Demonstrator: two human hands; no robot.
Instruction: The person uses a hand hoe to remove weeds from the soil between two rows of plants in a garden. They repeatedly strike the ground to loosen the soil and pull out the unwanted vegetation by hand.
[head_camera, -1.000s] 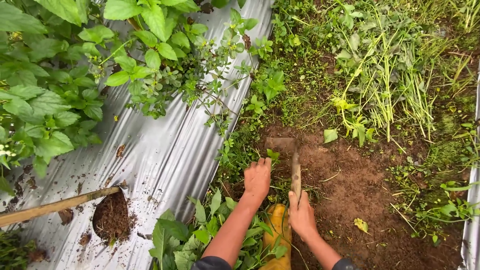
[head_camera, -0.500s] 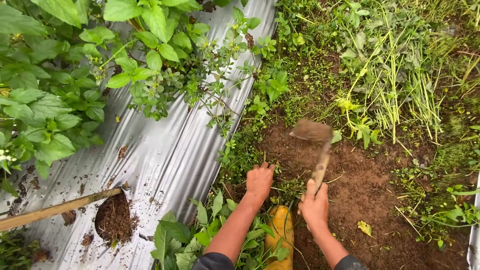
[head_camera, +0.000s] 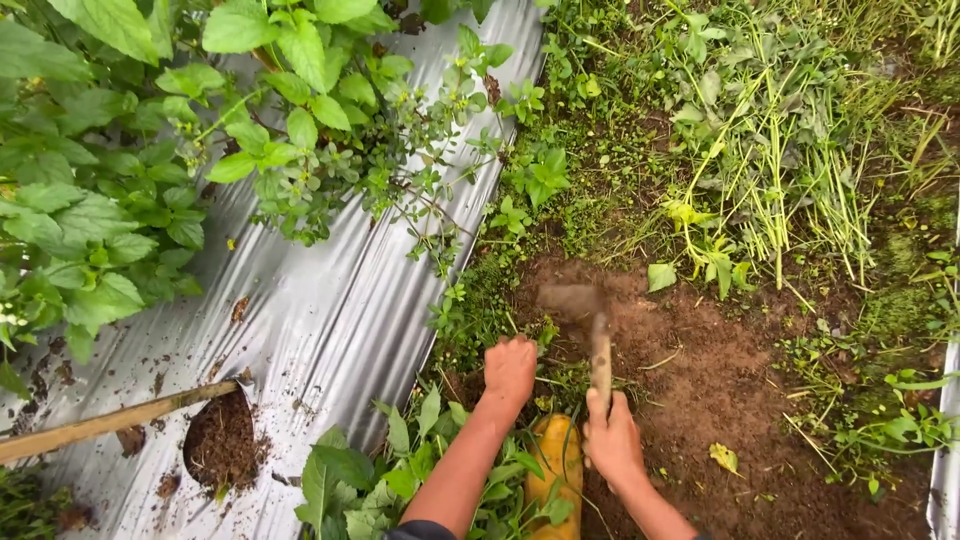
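- Fingers of the right hand (head_camera: 612, 440) are curled tight around the wooden handle of a small hand hoe (head_camera: 597, 345), gripping its lower end; the left hand (head_camera: 510, 368) is balled into a loose fist pressed into the weeds (head_camera: 478, 310) at the edge of the silver plastic mulch (head_camera: 330, 310), and I cannot tell what, if anything, it pinches
- Hoe sits over the bare brown soil (head_camera: 720, 390), just ahead of the right hand, its blade blurred and low against the ground
- Judged by its look, the tool is light enough for one hand, stiff throughout, head-heavy at the blade; the dirt-smeared handle may be a little slick, so a hold low on the shaft, as now, seems sound
- Long axis runs almost straight away from the person, handle end near the yellow boot (head_camera: 558, 460), blade end pointing away toward the cut green stalks (head_camera: 770, 180)
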